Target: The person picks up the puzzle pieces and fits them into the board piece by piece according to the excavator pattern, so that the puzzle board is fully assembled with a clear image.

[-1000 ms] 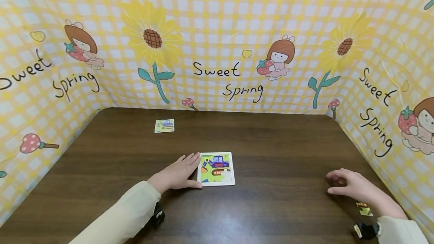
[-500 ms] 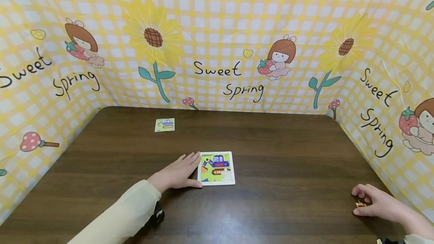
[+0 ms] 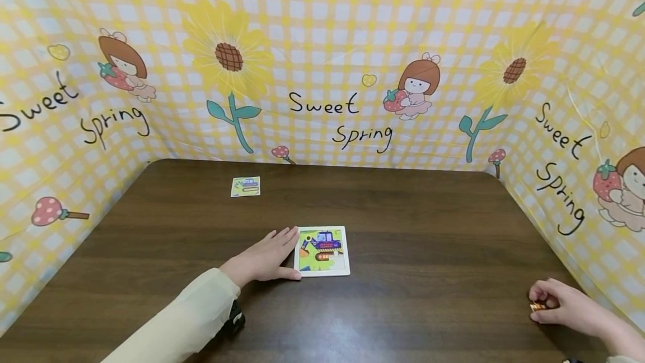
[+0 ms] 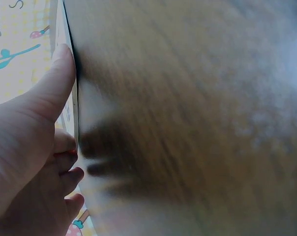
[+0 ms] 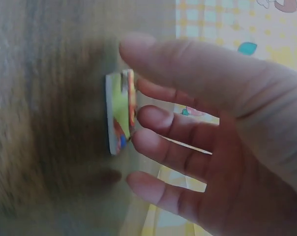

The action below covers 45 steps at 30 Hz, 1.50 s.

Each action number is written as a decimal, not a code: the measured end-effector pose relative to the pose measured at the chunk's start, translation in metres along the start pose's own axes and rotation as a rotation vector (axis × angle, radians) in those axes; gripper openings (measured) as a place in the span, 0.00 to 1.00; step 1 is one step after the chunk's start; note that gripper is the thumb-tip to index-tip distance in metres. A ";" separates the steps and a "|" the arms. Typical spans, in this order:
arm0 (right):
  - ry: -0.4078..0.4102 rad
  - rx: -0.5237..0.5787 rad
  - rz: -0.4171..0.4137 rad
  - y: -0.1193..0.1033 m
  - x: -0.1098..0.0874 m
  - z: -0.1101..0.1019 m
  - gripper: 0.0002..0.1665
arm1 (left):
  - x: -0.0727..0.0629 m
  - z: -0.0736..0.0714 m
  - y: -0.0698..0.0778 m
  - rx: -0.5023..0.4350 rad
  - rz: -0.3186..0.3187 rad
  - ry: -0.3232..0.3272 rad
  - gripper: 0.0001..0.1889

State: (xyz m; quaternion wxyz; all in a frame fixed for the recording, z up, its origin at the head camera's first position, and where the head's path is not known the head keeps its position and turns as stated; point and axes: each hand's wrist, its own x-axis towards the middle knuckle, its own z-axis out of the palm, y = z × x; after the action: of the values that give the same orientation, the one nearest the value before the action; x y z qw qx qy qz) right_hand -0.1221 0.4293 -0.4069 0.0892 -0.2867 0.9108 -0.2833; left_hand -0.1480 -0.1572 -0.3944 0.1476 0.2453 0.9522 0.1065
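My left hand [image 3: 266, 256] lies at the left edge of a white-framed jigsaw puzzle [image 3: 347, 251] with a purple excavator picture. Its fingertips touch the frame's upper left corner, its thumb the lower left. In the left wrist view, the thumb [image 4: 62, 73] rests along the frame's thin side. Far right, my right hand [image 3: 561, 304] arches over small puzzle pieces [image 3: 537, 307]. The right wrist view shows a green piece [image 5: 120, 105] and an orange piece [image 5: 132, 98] close together at the table. The fingertips are right beside the orange one, with the thumb apart above.
A small picture card [image 3: 245, 186] of the same excavator lies at the back left of the dark wooden table [image 3: 403, 212]. A yellow checked cloth [image 3: 322, 71] with printed flowers walls the back and both sides.
My right hand has moved right and toward me, coming over the puzzle pieces, and its fingers have curled in more. The left hand and the framed puzzle have stayed in place.
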 end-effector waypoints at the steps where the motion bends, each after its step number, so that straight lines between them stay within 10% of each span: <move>1: -0.014 0.018 0.016 0.001 -0.001 -0.001 0.15 | 0.000 0.000 0.000 0.000 0.000 -0.001 0.46; 9: -0.082 0.135 -0.011 0.010 -0.015 -0.002 0.17 | 0.001 0.000 -0.001 0.003 0.000 -0.008 0.47; 24: 0.124 0.009 0.098 -0.001 -0.014 0.005 0.16 | 0.002 0.000 -0.001 0.012 0.000 -0.011 0.46; 45: 0.006 -0.011 -0.207 -0.097 0.152 0.016 0.19 | 0.000 0.000 0.000 0.009 0.018 0.010 0.45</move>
State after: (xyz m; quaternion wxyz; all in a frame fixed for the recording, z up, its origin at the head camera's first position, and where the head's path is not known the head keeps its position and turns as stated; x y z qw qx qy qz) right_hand -0.1955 0.2693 -0.3654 0.0553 -0.3788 0.8781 -0.2870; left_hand -0.1482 -0.1568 -0.3938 0.1409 0.2540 0.9511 0.1048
